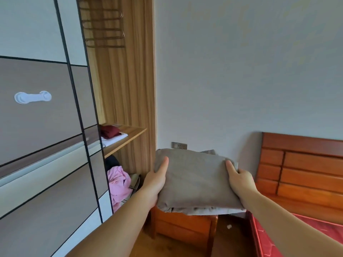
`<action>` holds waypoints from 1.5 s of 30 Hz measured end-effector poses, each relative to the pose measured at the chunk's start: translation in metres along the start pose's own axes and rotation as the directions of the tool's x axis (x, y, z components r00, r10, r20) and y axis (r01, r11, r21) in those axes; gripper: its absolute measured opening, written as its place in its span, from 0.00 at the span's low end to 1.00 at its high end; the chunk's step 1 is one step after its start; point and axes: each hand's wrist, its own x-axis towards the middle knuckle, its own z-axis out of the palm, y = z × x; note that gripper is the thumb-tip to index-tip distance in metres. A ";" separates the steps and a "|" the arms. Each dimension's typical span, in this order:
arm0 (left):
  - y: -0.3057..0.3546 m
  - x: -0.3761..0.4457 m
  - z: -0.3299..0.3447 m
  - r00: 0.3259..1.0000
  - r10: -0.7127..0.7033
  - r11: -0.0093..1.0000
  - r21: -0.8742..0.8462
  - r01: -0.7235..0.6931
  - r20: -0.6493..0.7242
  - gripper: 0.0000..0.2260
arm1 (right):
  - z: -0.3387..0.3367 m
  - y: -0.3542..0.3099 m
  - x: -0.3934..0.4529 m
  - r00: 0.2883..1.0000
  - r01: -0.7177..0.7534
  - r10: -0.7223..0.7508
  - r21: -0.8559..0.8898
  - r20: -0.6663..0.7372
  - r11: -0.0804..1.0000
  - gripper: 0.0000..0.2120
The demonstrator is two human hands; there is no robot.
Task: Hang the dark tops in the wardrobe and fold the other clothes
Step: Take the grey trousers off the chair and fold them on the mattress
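A: Progress so far, as you judge it?

B: Partly done, I'd say; a folded beige garment (196,180) is held up in front of the wall, above the wooden nightstand (183,227); the left hand (156,184) grips its left edge, thumb on top, and the right hand (241,179) grips the right edge the same way; both hands are closed on the cloth.

A: And the wardrobe?

B: Its shelf (128,136) already carries a folded dark red piece (110,131) on a white one (115,139); the hangers (104,25) up top look bare, so no dark top hangs there yet; a pink heap (118,184) below looks unfolded.

A: Anything unclear?

B: A dark shape above the pink heap is too shadowed to name; the bed (304,236) is cut off at the frame edge; the fingers under the cloth are hidden.
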 end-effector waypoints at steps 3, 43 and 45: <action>0.008 0.021 0.004 0.996 0.014 0.999 0.035 -0.011 -0.093 0.43 | 0.018 0.001 0.039 0.997 0.030 -0.028 -0.023 0.074 0.999 0.25; 0.096 0.474 -0.129 0.902 -0.207 0.906 -0.423 0.030 -0.379 0.20 | 0.522 -0.122 0.467 0.642 0.012 0.015 -0.030 0.767 0.999 0.26; 0.110 0.496 -0.147 0.868 -0.200 0.911 -0.412 -0.007 -0.455 0.27 | 0.554 -0.134 0.482 0.577 -0.028 0.000 0.020 0.816 0.999 0.23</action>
